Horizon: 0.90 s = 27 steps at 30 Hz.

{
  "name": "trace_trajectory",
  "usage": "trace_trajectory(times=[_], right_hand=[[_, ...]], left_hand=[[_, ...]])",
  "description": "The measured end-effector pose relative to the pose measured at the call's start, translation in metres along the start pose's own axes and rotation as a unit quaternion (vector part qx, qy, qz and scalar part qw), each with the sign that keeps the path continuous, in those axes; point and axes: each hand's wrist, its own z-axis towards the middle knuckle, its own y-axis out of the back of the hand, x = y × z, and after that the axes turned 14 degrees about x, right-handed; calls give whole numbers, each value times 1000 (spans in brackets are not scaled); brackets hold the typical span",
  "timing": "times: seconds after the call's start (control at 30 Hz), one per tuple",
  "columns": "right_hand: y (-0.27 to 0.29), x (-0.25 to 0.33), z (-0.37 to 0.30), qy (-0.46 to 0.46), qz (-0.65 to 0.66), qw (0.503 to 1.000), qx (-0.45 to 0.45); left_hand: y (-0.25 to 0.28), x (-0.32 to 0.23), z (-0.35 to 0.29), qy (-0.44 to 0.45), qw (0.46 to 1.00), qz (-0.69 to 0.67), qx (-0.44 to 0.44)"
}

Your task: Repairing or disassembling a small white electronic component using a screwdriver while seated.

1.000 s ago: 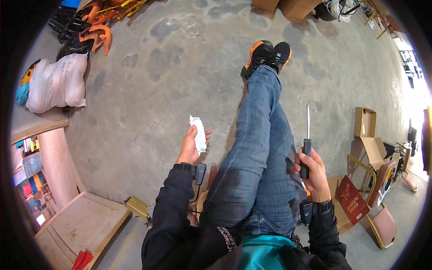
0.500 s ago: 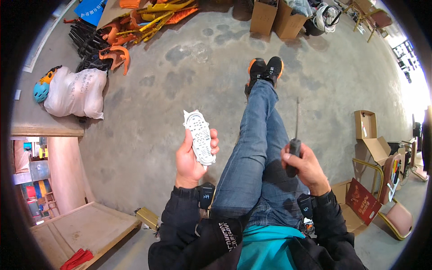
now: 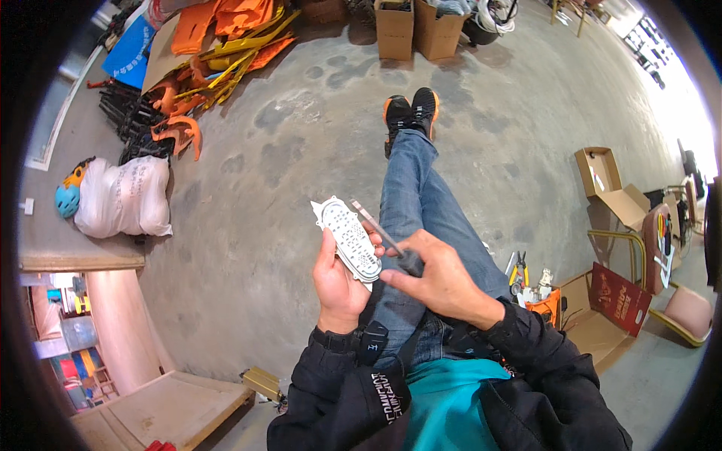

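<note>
In my left hand (image 3: 340, 289) is a white oval plate (image 3: 347, 239) with many small slots and little lugs along its rim. The fingers wrap its right edge, and the thumb lies along its left. My right hand (image 3: 444, 278) grips a screwdriver by its dark handle (image 3: 410, 262). Its metal shaft (image 3: 376, 227) slants up and left, with the tip near the plate's upper right edge. From this angle I cannot tell whether the tip touches the plate. Both hands are above my crossed legs in blue jeans (image 3: 410, 195).
At right sit an open cardboard box (image 3: 602, 331), yellow-handled pliers (image 3: 519, 272) in an orange holder (image 3: 547, 304), and chairs (image 3: 678, 307). Orange and yellow plastic parts (image 3: 218, 68) lie far left, above a stuffed white bag (image 3: 124, 197). A wooden platform (image 3: 162, 410) stands lower left.
My right hand has swung left with the screwdriver, bringing its shaft from upright over to the plate. The left hand has shifted slightly right and down. The whole view has turned a little.
</note>
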Motion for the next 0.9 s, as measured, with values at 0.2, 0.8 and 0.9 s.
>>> trace_trajectory(times=[0.2,0.8,0.9], right_hand=[[-11,1,-3,-62,-11,998,-15],[-8,-8,0,-73,60,995,11],[-6,-10,-1,-77,89,993,12]], left_hand=[[-9,11,0,6,995,81,-50],[-11,18,-1,31,988,145,-45],[-10,17,-2,36,991,126,-30]])
